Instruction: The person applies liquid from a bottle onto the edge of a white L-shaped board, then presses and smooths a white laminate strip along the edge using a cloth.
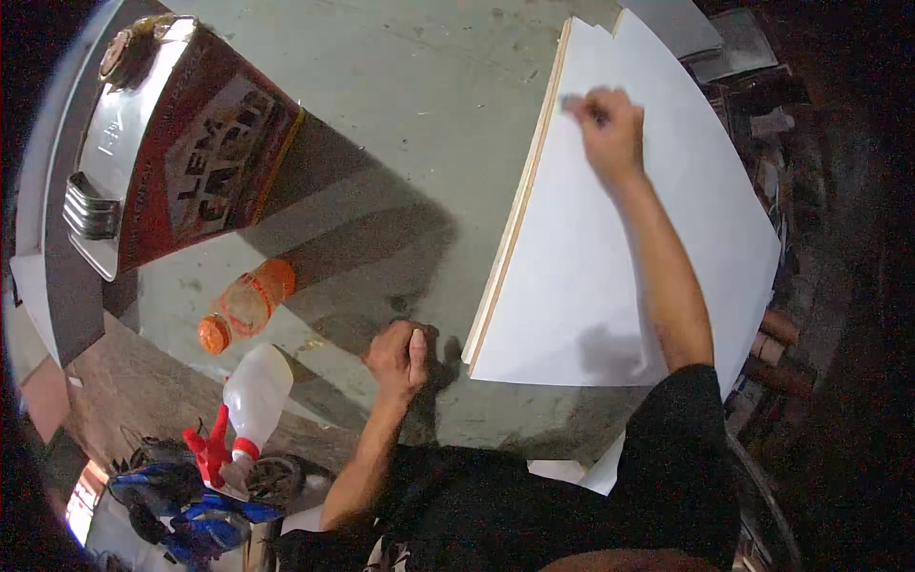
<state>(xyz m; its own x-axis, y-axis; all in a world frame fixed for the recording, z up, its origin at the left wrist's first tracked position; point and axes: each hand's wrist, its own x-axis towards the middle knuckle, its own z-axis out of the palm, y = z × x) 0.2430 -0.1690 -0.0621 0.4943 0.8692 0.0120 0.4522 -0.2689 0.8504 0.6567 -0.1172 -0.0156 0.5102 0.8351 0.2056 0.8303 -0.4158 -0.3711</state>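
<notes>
My right hand (615,133) is over the far left part of a white panel (620,257), near its long left edge. Its fingers are closed around a small greyish piece (572,103), too blurred to name. The panel has a smooth white face and a pale wood-coloured edge, and seems to lie on at least one more board. Left of the panel's near corner, my left hand (396,357) rests on the greenish-grey tabletop (419,114) as a fist, thumb uppermost. Nothing shows in it.
A large red metal can (210,143) stands at the far left. Nearer are an orange-capped plastic bottle (250,303) and a white spray bottle (257,396) with a red trigger head. Blue-and-black tools (195,515) sit at the near left. Clutter lines the dark right side.
</notes>
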